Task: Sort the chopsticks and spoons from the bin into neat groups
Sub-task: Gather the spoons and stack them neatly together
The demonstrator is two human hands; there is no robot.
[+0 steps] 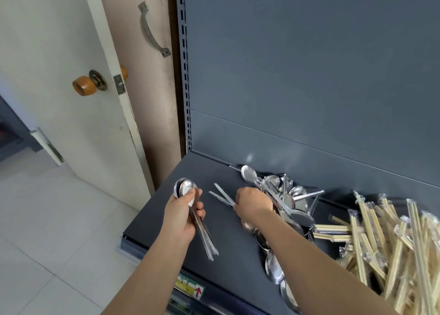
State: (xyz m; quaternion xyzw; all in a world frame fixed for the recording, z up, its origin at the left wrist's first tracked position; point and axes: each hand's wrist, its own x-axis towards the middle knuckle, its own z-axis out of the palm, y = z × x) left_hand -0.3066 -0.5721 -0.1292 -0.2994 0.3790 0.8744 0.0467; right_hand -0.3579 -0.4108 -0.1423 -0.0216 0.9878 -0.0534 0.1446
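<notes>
On my feed the spoon pile (289, 203) is a loose heap of shiny steel spoons w/ round bowls and thin flat handles, lying every which way. It sits on the dark grey shelf (162, 224), up against the back panel (309, 76), and runs toward the front edge under the right forearm. Just right of it are the chopsticks (381, 238) — pale wooden pairs, each in clear plastic wrap, piled crisscross at the shelf's right end.

Left hand (182, 216): fingers curled round a nested stack of spoons (187, 191), thumb pressed on the top bowl. Bowls are at the far end, handles fan out toward the camera below the palm. The stack is over the shelf's left part, well apart from the heap. I can't tell if the handle tips touch the surface.

Right hand (253, 205): at the left edge of the spoon pile, back of hand up, fingers curled under. Two thin handles (222, 195) stick out to the left from its grip — fingertips themselves are hidden. The hands are apart but near each other.

Misc: cream door (59, 112) w/ an orange knob (84, 85) on the left, pale tiled floor (47, 219), and a yellow label (188, 288) w/ a red arrow on the shelf's front.
</notes>
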